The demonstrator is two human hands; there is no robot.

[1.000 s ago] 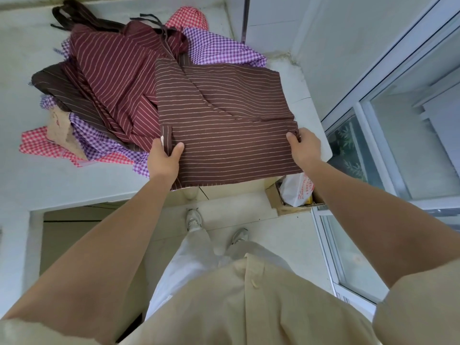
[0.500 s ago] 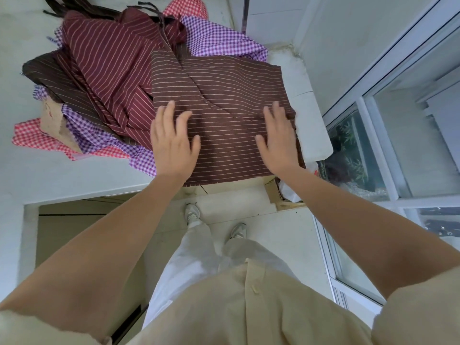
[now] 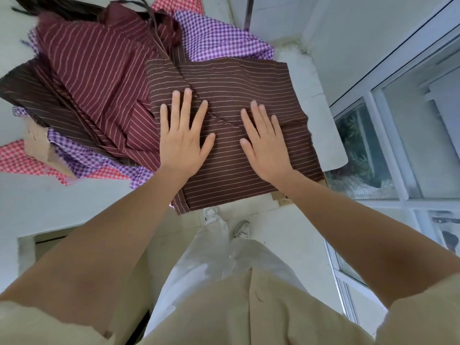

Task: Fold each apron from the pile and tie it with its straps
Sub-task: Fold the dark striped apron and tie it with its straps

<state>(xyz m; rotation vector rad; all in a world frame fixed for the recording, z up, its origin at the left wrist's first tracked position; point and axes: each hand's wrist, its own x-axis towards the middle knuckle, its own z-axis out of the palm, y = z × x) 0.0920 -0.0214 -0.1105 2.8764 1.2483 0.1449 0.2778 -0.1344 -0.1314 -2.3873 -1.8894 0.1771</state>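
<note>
Lying flat under both palms: folded brown striped apron (image 3: 249, 80), pressed by left hand (image 3: 183, 143) and right hand (image 3: 266, 148), fingers straight, spread.

Beige short-sleeved button shirt (image 3: 249, 317), off-white trousers (image 3: 211, 260), white sneakers (image 3: 211, 215).

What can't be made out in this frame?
Head view:
- Brown striped apron: straps not visible; its own folds and the flat left hand and right hand cover the middle.
- Pile count: maroon striped apron overlaps the cloths beneath; number unclear.
- Dark straps: cut off by the top edge, blurred.
- Tan piece: partly under purple check cloth; cannot identify.
</note>
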